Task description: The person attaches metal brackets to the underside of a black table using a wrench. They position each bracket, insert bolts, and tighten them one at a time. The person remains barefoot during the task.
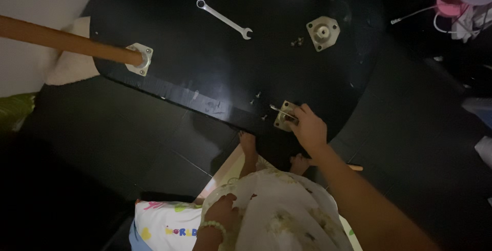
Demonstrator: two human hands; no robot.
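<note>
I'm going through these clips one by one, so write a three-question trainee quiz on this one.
1. True or false: the silver open-ended wrench lies untouched on the black oval tabletop.
2. Which hand rests on the square metal mounting plate at the near edge?
3. How many round wooden legs are screwed into a plate? A one, B two, C three.

Key: 1 true. 2 the right hand; the left hand is by the white patterned dress. 3 A.
</note>
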